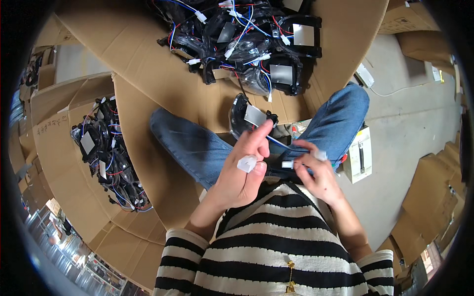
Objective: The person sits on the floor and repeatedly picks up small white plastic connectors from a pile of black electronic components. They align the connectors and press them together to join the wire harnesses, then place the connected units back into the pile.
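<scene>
My left hand (242, 170) holds a black round fan frame (244, 116) with a silver square label, up over my lap, with a taped fingertip showing. My right hand (316, 170) pinches a small white connector (288, 164) on the blue and red wires that run from that fan. Both hands are close together above my jeans-clad knees (197, 143).
A heap of black fans with red and blue wires (247, 44) lies on the cardboard (163, 74) ahead. A cardboard box (54, 148) at the left holds more fans (108, 158). A small white box (359, 155) stands on the concrete floor (410, 108) at the right, with cartons (434, 197) beyond.
</scene>
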`<state>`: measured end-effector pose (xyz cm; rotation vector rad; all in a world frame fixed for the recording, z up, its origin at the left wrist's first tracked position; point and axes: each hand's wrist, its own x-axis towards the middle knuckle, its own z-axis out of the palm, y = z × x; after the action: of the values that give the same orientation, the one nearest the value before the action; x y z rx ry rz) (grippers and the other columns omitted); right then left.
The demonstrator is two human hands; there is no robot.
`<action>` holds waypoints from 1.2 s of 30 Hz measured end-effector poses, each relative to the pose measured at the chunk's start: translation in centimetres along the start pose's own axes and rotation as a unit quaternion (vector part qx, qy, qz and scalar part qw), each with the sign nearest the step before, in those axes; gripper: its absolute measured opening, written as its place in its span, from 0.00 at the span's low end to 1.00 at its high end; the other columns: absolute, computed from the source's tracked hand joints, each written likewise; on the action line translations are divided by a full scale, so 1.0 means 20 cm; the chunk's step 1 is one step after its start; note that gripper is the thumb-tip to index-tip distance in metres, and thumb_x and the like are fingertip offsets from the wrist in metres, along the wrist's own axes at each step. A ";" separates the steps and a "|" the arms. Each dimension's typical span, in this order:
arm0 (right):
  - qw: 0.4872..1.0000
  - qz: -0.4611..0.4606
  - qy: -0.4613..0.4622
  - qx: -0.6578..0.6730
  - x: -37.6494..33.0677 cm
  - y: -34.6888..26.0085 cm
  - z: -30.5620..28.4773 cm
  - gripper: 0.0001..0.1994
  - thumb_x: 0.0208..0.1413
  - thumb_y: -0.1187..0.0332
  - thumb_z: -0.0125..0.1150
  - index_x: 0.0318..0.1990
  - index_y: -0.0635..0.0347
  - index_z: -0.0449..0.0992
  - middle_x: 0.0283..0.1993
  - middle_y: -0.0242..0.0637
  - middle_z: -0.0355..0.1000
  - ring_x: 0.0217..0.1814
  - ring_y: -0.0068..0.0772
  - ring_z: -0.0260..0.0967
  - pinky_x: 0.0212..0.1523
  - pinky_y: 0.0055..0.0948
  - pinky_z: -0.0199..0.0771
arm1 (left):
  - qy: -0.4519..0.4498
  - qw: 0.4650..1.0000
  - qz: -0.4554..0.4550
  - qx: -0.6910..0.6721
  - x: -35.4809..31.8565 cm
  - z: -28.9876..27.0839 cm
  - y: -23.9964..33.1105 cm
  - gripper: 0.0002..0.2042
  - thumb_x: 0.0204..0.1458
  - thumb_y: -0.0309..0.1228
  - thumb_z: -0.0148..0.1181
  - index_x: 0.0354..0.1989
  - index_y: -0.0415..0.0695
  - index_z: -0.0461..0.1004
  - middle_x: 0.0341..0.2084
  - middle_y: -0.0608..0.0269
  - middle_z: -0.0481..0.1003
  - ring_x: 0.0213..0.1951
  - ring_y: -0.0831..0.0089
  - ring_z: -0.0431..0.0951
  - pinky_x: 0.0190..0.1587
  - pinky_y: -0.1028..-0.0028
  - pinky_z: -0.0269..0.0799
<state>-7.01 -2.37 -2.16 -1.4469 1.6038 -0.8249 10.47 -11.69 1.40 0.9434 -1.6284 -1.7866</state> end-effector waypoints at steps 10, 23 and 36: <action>0.993 -0.012 -0.021 0.112 -0.05 -0.30 -0.23 0.02 0.41 0.77 0.55 0.25 0.64 0.69 0.24 0.38 0.65 0.26 0.38 0.62 0.27 0.29 0.62 | -0.051 0.955 0.107 0.273 0.00 0.06 -0.05 0.27 0.31 0.16 0.54 0.48 0.41 0.66 0.19 0.65 0.67 0.22 0.70 0.69 0.25 0.73 0.67; 0.997 -0.001 0.024 -0.074 -0.02 -0.34 -0.21 0.03 0.40 0.78 0.55 0.24 0.63 0.68 0.23 0.40 0.64 0.23 0.40 0.61 0.24 0.31 0.61 | -0.039 0.923 0.134 0.359 -0.02 0.13 -0.04 0.25 0.33 0.18 0.56 0.47 0.39 0.66 0.21 0.62 0.65 0.22 0.67 0.68 0.25 0.71 0.66; 0.997 0.044 0.048 0.029 -0.04 -0.25 -0.34 0.02 0.42 0.78 0.54 0.26 0.67 0.70 0.19 0.36 0.65 0.20 0.31 0.59 0.22 0.27 0.58 | 0.421 0.788 0.026 0.448 -0.36 -0.65 0.39 0.17 0.53 0.34 0.42 0.46 0.35 0.67 0.26 0.62 0.68 0.26 0.78 0.66 0.26 0.79 0.63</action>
<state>-10.67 -2.45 5.36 -1.3037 1.6889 -0.8946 24.70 -14.93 9.73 1.7299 -1.7498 -0.2563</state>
